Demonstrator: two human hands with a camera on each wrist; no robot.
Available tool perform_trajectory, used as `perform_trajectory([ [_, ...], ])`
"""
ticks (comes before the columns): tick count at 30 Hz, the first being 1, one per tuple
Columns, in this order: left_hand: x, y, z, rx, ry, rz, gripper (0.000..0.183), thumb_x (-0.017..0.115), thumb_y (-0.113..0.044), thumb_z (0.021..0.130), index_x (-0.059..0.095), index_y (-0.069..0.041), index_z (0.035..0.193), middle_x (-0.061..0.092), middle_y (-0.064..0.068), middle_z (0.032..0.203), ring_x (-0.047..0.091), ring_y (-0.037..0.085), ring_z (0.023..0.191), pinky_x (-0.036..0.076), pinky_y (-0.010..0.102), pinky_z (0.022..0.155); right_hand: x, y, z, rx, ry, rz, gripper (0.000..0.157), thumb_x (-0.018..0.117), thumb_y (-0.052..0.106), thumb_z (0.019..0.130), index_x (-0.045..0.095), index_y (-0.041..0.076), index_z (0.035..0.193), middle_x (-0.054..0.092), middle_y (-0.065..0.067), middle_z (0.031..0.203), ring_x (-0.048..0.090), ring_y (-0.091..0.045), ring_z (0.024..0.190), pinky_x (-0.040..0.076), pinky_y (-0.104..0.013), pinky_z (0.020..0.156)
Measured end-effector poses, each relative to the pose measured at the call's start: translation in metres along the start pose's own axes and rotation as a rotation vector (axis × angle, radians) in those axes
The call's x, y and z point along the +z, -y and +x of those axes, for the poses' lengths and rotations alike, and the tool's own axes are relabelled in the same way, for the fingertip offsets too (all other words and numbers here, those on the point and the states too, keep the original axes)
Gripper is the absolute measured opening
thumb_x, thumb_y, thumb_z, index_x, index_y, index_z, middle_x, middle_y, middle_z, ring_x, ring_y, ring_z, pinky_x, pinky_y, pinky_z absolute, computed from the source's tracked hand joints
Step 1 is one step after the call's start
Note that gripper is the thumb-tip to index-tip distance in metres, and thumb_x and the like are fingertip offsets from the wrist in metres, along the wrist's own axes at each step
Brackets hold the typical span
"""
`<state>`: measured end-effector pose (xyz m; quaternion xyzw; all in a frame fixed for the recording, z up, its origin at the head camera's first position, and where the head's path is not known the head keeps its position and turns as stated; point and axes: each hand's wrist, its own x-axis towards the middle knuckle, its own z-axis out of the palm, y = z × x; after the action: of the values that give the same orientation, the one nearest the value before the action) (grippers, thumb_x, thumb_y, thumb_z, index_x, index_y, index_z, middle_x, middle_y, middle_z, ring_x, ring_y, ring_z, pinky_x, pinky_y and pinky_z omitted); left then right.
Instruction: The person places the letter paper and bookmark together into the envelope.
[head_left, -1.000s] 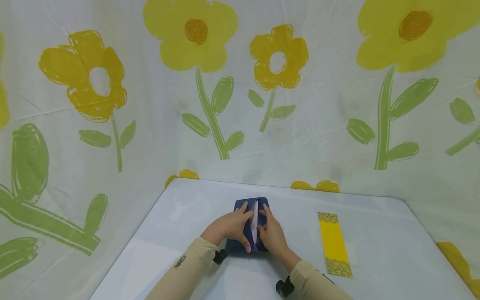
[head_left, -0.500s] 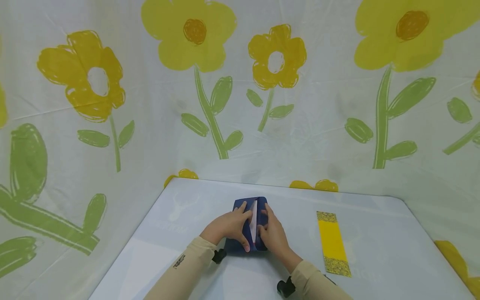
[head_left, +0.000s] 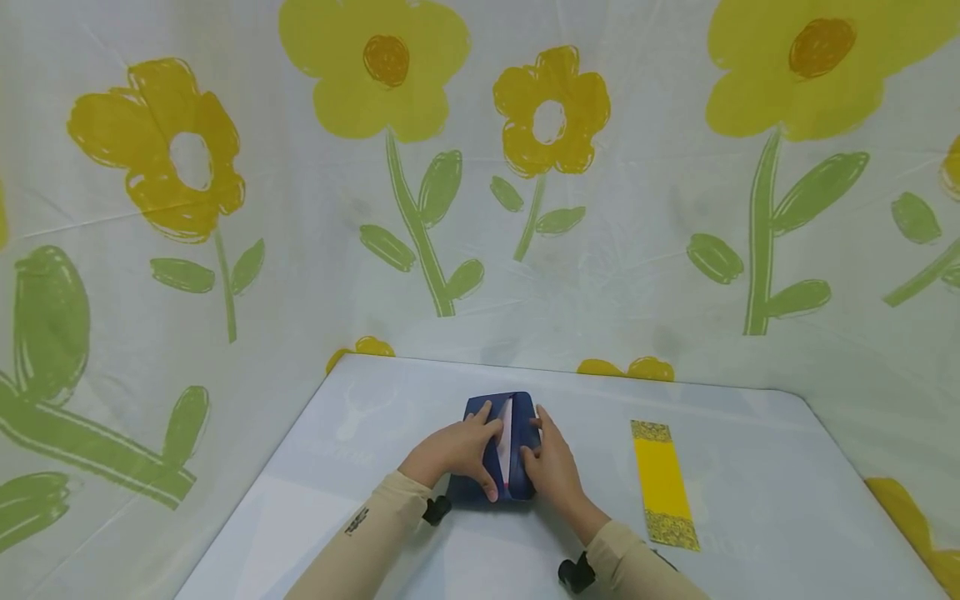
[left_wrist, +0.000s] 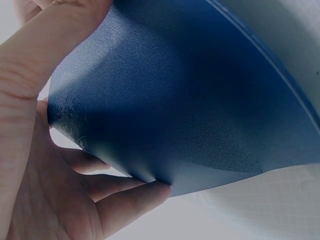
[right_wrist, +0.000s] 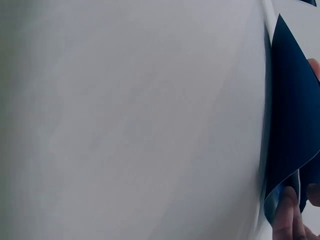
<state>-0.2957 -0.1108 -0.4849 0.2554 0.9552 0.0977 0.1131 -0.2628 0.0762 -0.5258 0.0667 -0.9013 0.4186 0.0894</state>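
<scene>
A dark blue notebook (head_left: 521,417) lies on the table, its cover parted along a narrow gap that shows white paper (head_left: 506,446). My left hand (head_left: 453,454) spreads over the left side and grips the cover; in the left wrist view, the thumb and the fingers hold the bent blue cover (left_wrist: 165,90) by its edges. At the right side, my right hand (head_left: 557,467) holds the edge with thumb and fingers. The right wrist view shows a raised blue cover (right_wrist: 297,110) with fingertips (right_wrist: 286,200) in its curl.
To the right of the hands lies a yellow strip (head_left: 662,479) with glittery gold ends. Everything rests on a white table (head_left: 360,475). Behind it hangs a white cloth (head_left: 637,275) printed with yellow flowers.
My right hand has slid slightly to the right, its fingers shifting away from the gap toward the notebook's right edge. The left hand keeps its place.
</scene>
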Motion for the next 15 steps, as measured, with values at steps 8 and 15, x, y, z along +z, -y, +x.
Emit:
perform_trajectory([
  [8,-0.0006,-0.0004,0.0003,-0.003,-0.002,0.004,0.081,0.094,-0.061,0.053,0.053,-0.026,0.112,0.022,0.023,0.165,0.037,0.049,0.143,0.044,0.057,0.107,-0.0025,-0.0047,-0.0006,0.004,-0.020,-0.005,0.075,0.072,0.005,0.092,0.032,-0.003,0.154,0.058,-0.018,0.138,0.056,-0.009,0.071,0.048,-0.023,0.059],
  [15,-0.0010,-0.0009,-0.0006,0.004,-0.005,0.002,0.079,0.095,-0.061,0.052,0.052,-0.025,0.108,0.022,0.024,0.165,0.038,0.051,0.141,0.045,0.057,0.106,-0.0055,-0.0095,-0.0001,0.023,-0.019,-0.013,0.076,0.073,0.008,0.091,0.031,-0.002,0.154,0.058,-0.019,0.139,0.061,-0.011,0.076,0.051,-0.026,0.065],
])
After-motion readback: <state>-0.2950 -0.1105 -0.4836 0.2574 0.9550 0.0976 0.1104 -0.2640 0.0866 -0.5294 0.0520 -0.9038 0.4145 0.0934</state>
